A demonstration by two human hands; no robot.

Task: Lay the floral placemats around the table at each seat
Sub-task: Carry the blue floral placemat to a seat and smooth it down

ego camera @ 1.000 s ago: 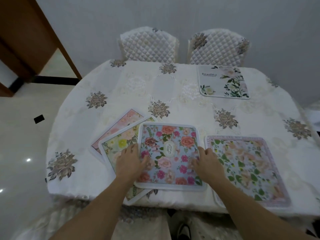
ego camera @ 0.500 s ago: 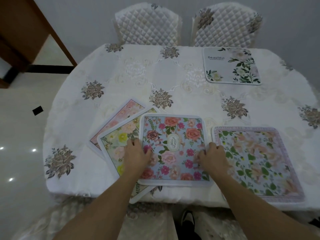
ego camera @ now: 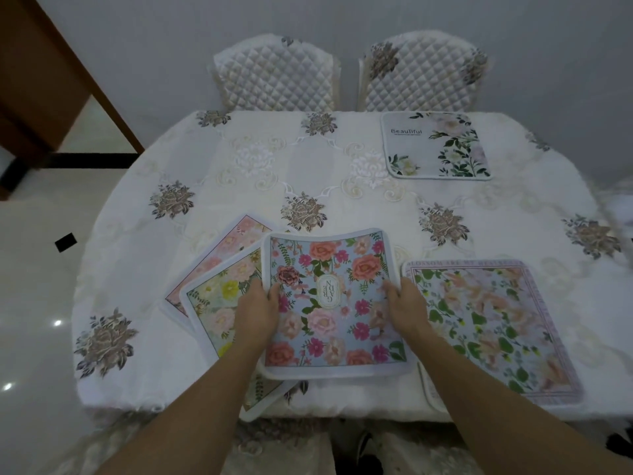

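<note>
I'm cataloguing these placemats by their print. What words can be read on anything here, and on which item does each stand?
"Beautiful": on the white placemat, far right; the small line under it is too small to read.
"GARDEN", apparently, seen upside down: on the oval label of the blue placemat.
"...LOSSOM ARE MY...": on the far border of the pink-bordered placemat; the rest is blurred.

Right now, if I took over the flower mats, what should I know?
Left hand and right hand each grip a side of the blue mat, bowed above the yellow mat.
Done: Beautiful mat laid by the far right chair; leafy mat at near right.
To do: place the blue mat, then the yellow mat and pink mat.
Far left chair has no mat.
</note>
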